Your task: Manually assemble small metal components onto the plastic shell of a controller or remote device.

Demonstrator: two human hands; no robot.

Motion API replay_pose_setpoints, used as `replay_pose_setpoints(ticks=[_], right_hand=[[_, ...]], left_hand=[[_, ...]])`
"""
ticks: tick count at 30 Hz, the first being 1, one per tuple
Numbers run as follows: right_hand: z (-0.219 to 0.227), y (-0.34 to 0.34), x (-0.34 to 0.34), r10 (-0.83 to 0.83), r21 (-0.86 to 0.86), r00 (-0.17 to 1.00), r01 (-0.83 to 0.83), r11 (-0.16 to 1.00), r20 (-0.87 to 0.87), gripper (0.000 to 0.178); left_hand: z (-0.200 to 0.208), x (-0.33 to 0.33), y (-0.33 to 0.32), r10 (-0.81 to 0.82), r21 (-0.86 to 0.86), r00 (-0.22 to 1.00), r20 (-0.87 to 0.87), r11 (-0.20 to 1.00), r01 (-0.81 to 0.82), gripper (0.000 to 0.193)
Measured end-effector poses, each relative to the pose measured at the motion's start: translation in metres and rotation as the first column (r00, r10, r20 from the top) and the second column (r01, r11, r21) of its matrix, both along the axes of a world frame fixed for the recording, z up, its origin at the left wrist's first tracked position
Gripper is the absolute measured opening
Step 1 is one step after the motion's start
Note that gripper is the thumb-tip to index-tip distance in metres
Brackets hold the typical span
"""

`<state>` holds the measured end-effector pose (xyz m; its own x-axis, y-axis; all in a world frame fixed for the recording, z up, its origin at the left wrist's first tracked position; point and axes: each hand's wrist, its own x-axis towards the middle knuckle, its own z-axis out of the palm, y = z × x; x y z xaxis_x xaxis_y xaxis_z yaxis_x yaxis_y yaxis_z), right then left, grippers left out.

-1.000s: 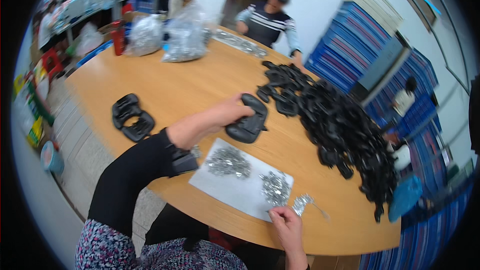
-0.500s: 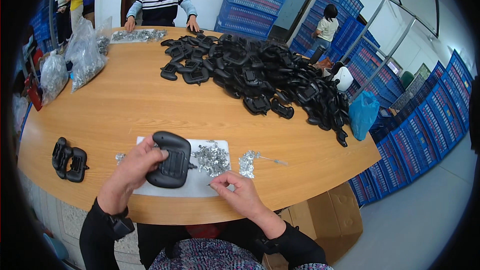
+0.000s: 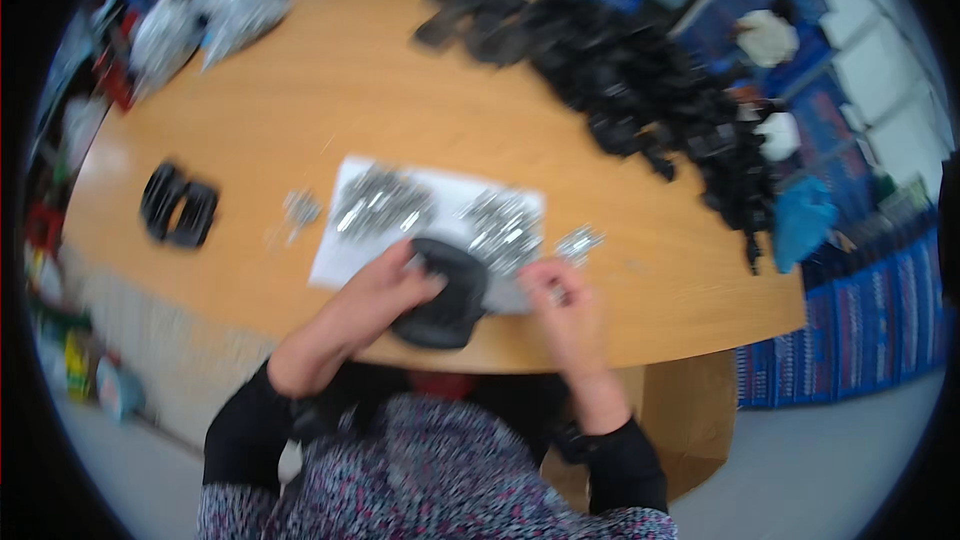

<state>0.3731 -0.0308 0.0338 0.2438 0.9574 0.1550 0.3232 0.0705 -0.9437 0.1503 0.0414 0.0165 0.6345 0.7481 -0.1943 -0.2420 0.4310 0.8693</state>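
Note:
My left hand (image 3: 350, 315) is closed around a black game controller shell (image 3: 450, 292), holding it above the table's near edge. Close to the shell's right side is my right hand (image 3: 568, 310). Its thumb and fingers are pinched together, and blur hides whatever lies between them. Under and beyond the hands lies a white sheet (image 3: 333, 262), bearing two heaps of small shiny metal parts, a left heap (image 3: 383, 205) and a right heap (image 3: 505, 228). Smaller metal clusters sit off the sheet, one on the left (image 3: 301, 208) and one on the right (image 3: 580, 242).
A big pile of black controller shells (image 3: 630, 70) spreads over the far right of the table. Two more shells (image 3: 182, 208) lie at the left. Clear plastic bags (image 3: 240, 5) stand far left, a blue bag (image 3: 803, 225) at the right. A cardboard box (image 3: 690, 415) is below the edge.
The view has tilted down and blurred, so the table appears higher. My right hand has come up beside the controller shell, which stays in my left hand.

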Motion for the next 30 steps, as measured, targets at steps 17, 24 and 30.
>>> replay_pose_setpoints(ticks=[17, 24, 30], right_hand=[[-0.02, -0.003, -0.025, 0.094, 0.056, 0.907, -0.128, 0.99, 0.411, 0.005], [-0.028, -0.003, -0.03, 0.068, 0.095, 0.844, -0.139, 0.986, 0.532, 0.007], [-0.037, 0.002, -0.03, 0.053, 0.104, 0.821, -0.136, 0.985, 0.568, 0.008]], left_hand=[[-0.042, 0.003, -0.017, -0.049, -0.128, 0.999, -0.02, 0.991, 0.046, 0.045], [-0.054, 0.002, -0.016, 0.01, -0.069, 0.995, -0.097, 0.997, -0.017, 0.039], [-0.037, 0.0, -0.013, -0.011, -0.069, 0.989, -0.15, 0.998, 0.0, 0.037]])
